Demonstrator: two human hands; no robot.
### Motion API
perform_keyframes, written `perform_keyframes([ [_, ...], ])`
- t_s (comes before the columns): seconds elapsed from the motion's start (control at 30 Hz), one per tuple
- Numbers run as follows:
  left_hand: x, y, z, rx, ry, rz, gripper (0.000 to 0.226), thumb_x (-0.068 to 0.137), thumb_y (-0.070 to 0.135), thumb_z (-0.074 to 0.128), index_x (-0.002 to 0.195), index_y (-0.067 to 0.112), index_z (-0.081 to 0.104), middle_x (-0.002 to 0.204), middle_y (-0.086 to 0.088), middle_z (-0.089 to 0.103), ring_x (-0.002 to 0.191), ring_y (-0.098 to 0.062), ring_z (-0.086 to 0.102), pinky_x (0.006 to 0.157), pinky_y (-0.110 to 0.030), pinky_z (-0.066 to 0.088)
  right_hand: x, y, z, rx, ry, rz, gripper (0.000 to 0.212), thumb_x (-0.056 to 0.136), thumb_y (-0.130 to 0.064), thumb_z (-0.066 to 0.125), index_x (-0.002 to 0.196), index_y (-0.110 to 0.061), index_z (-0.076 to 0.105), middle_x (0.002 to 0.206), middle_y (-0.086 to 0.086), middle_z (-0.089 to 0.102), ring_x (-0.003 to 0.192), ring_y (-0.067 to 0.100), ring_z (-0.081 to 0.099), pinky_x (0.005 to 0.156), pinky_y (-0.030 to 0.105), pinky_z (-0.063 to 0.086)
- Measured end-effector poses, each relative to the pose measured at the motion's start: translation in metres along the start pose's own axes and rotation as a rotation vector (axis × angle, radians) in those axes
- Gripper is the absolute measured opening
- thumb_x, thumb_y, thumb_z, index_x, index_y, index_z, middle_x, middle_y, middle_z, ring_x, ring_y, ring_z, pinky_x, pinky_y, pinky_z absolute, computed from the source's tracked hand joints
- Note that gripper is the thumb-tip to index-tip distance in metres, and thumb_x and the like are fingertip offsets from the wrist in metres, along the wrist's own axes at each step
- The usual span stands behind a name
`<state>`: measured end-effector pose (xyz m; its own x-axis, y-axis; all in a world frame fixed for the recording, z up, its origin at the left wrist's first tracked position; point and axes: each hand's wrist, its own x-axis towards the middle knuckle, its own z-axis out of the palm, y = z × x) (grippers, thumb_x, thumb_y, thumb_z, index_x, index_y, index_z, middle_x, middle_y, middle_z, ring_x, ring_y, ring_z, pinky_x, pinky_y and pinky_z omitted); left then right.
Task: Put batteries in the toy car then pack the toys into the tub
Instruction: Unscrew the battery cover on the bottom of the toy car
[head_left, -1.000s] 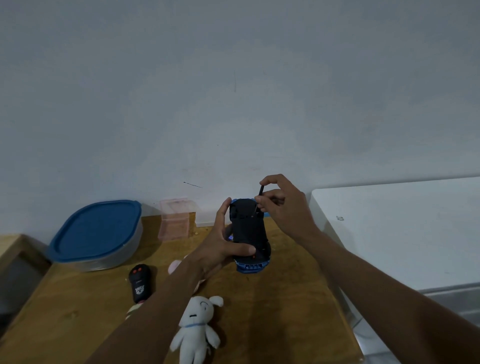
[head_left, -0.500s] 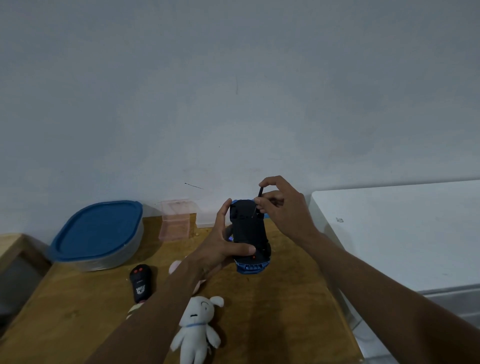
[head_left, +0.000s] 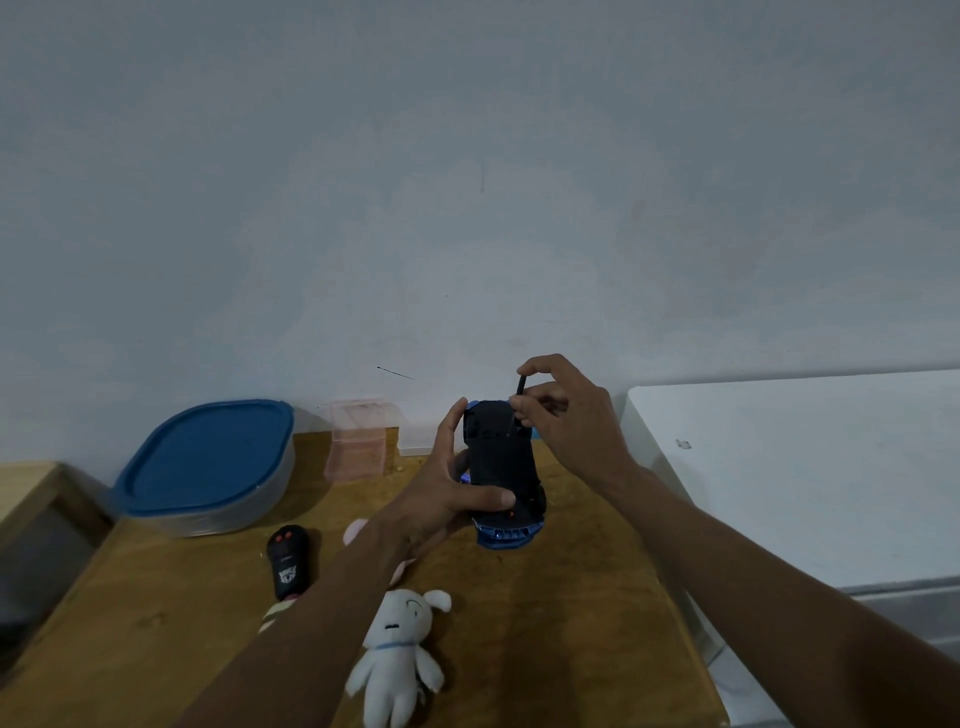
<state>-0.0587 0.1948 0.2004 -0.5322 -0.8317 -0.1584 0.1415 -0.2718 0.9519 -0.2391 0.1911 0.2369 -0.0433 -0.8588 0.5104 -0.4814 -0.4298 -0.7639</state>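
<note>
The toy car (head_left: 500, 465) is turned belly-up, its black underside facing the camera and its blue nose pointing toward the near edge, over the far part of the wooden table (head_left: 571, 634), right of the middle; whether it touches the wood I cannot tell; the left hand (head_left: 441, 499) grasps it from the left side, thumb laid across the underside near the nose and fingers curled round the far end; the right hand (head_left: 571, 421) pinches a thin black tool (head_left: 520, 387) between thumb and fingertips, held upright with its lower end at the car's far right corner; the tub (head_left: 234, 514), its blue lid (head_left: 202, 457) on, sits at the far left corner; a pink see-through box (head_left: 358, 449) stands at the far edge between tub and car; a black remote (head_left: 288, 564) lies near the left forearm; a white plush bunny (head_left: 397, 654) lies by the near edge; a white surface (head_left: 789, 467) adjoins the table's right edge.
</note>
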Motion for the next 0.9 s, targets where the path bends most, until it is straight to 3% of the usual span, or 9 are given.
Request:
perform_keyframes([
  [0.17,-0.0005,0.0019,-0.0003,-0.018,0.01,0.001,0.117,0.062,-0.013,0.073,0.145,0.051,0.021,0.135,-0.015,0.052,0.114,-0.035,0.061,0.09,-0.053,0.054,0.0011,-0.002,-0.001,0.003,0.012,-0.016,0.021,0.088,-0.012,0.067,0.106,-0.016,0.057,0.077,0.001,0.074,0.069,0.006,0.071,0.067,0.02,0.059],
  [0.5,-0.0033,0.0016,0.0028,-0.016,0.017,0.001,0.115,0.062,-0.012,0.073,0.143,0.051,0.023,0.135,-0.014,0.052,0.113,-0.035,0.062,0.089,-0.052,0.055,-0.0036,-0.0024,-0.0023,-0.009,0.024,-0.03,0.02,0.088,-0.013,0.067,0.106,-0.017,0.058,0.077,0.003,0.075,0.069,0.01,0.071,0.067,0.03,0.061],
  [0.9,-0.0052,0.0014,0.0051,-0.019,0.021,-0.009,0.117,0.062,-0.011,0.074,0.145,0.051,0.022,0.137,-0.015,0.05,0.114,-0.037,0.061,0.089,-0.054,0.055,-0.0053,-0.0041,-0.0053,0.008,0.017,-0.025,0.021,0.088,-0.013,0.068,0.105,-0.018,0.057,0.077,0.001,0.074,0.069,0.008,0.071,0.067,0.027,0.061],
])
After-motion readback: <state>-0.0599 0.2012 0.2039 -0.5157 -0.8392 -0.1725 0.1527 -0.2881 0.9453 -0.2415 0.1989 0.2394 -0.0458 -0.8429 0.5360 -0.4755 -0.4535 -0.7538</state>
